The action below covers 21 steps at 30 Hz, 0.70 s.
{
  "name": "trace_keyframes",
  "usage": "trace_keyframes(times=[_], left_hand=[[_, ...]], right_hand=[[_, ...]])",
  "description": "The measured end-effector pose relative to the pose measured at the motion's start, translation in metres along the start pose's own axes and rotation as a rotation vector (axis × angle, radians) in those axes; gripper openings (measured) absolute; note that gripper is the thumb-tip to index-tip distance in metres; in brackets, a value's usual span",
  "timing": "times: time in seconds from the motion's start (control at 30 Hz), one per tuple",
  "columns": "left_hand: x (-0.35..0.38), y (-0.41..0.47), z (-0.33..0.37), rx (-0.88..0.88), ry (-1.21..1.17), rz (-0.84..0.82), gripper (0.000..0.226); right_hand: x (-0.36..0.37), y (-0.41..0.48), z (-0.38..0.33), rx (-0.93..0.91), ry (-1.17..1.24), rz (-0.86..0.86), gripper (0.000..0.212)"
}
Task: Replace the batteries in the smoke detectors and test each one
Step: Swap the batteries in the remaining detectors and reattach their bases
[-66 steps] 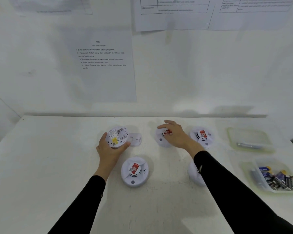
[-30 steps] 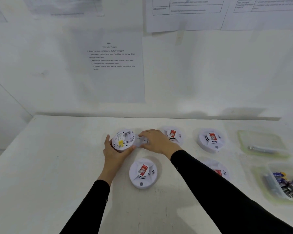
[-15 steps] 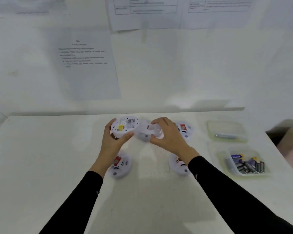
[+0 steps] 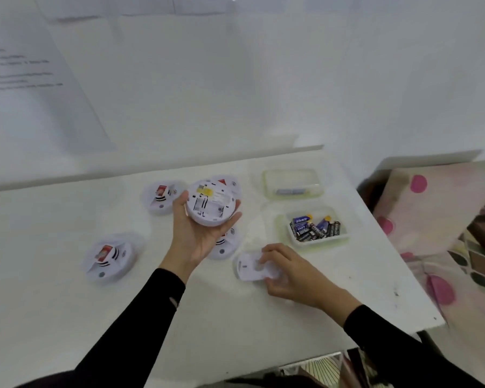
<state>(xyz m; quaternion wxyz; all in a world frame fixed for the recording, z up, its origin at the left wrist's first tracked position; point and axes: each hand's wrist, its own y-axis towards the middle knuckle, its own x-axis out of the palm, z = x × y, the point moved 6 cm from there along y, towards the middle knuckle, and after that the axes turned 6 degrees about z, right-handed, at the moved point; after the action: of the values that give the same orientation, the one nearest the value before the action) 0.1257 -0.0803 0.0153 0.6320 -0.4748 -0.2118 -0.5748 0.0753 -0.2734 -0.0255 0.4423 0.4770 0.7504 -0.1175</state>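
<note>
Near the right edge of the tabletop (image 4: pixel 53 303) stand two clear tubs. The nearer tub (image 4: pixel 282 229) holds a heap of batteries (image 4: pixel 315 228); the farther tub (image 4: pixel 291 177) holds one pale item (image 4: pixel 290 191), too blurred to name. The left hand (image 4: pixel 199 236) cups an upturned smoke detector (image 4: pixel 210 203) above the tabletop, fingers curled round its rim. The right hand (image 4: pixel 289 270) pinches a white backplate (image 4: pixel 248 267) lying in front of the nearer tub.

Workroom, taped instruction sheets (image 4: pixel 31 79), white table (image 4: pixel 235 326)
</note>
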Motion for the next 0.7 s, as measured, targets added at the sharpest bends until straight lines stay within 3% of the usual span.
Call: trace_keyframes(times=[0.2, 0.3, 0.4, 0.43, 0.53, 0.7], left_hand=[[0.007, 0.009, -0.031, -0.024, 0.006, 0.001, 0.078], [0.007, 0.013, -0.036, -0.001, 0.034, 0.034, 0.080], [0.012, 0.015, -0.037, 0.018, 0.040, 0.056, 0.076], [0.014, 0.015, -0.037, 0.023, 0.042, 0.061, 0.074], [0.020, 0.017, -0.040, 0.029, 0.027, 0.065, 0.070], [0.024, 0.024, -0.040, 0.053, 0.011, 0.061, 0.066]], right_hand=[[-0.006, 0.001, 0.002, -0.102, 0.056, -0.014, 0.035], [-0.047, 0.035, -0.015, -0.211, 0.106, 0.208, 0.021], [-0.096, 0.093, 0.017, -0.047, 0.111, 0.432, 0.023], [-0.106, 0.114, 0.037, 0.067, 0.078, 0.408, 0.026], [-0.108, 0.158, 0.097, 0.392, -0.046, 0.041, 0.025], [-0.087, 0.172, 0.127, 0.488, -0.054, -0.283, 0.016]])
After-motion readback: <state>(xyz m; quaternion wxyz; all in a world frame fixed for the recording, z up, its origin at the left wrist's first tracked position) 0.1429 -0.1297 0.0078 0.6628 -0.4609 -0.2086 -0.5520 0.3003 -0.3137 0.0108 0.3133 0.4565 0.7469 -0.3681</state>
